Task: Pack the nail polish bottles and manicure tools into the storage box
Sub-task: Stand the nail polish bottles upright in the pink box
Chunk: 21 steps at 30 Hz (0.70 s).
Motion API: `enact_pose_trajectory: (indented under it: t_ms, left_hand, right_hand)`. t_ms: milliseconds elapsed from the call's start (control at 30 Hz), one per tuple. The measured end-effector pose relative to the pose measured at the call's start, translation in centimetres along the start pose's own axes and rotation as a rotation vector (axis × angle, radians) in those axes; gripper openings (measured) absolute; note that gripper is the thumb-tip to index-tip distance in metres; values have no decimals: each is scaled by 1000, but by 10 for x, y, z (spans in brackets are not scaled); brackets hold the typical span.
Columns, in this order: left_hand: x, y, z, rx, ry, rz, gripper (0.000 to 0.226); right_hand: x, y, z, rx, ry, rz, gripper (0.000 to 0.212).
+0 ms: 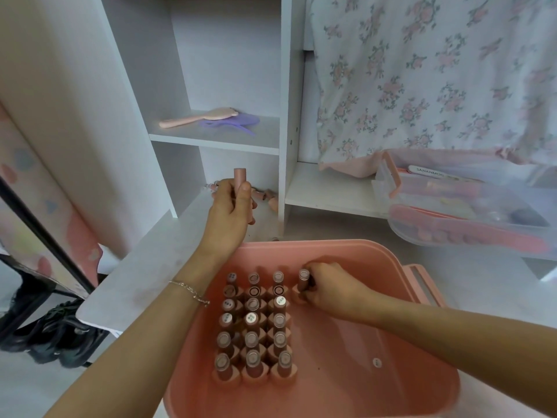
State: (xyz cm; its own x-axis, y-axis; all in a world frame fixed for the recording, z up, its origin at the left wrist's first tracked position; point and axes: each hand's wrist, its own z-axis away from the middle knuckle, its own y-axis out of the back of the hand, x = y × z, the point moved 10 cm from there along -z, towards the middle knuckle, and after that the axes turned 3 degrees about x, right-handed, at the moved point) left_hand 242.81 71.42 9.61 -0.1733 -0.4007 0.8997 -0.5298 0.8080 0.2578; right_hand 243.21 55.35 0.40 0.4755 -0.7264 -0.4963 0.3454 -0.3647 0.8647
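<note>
A pink storage box (355, 372) stands open on the white table in front of me. Several nail polish bottles (252, 324) stand upright in three rows at its left side. My right hand (328, 288) pinches one more bottle (303, 277) standing at the head of a fourth row. My left hand (230, 212) holds a pink bottle (240, 178) upright above the table, beyond the box's far rim. More loose bottles (268, 196) lie on the low shelf behind that hand.
A clear tray with a pink handle (452, 206) holds files and manicure tools at the right. A pink hand mirror (199, 117) and purple item lie on an upper shelf. Floral cloth hangs at the back right. Dark shoes sit on the floor, lower left.
</note>
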Motion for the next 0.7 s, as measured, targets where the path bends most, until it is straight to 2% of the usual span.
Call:
enact_pose_trajectory:
  t_ms: [133,400,700]
  left_hand:
    - [-1,0,0,4,1,8,19]
    - [0,0,0,13,-2,6,19]
    - [2,1,2,15,-17,13,12]
  right_hand:
    - [-1,1,1,2,4,-9,5]
    - [-3,0,2,-14,-8,-7,14]
    - [-4,-1,3,-25,-4,-23,11]
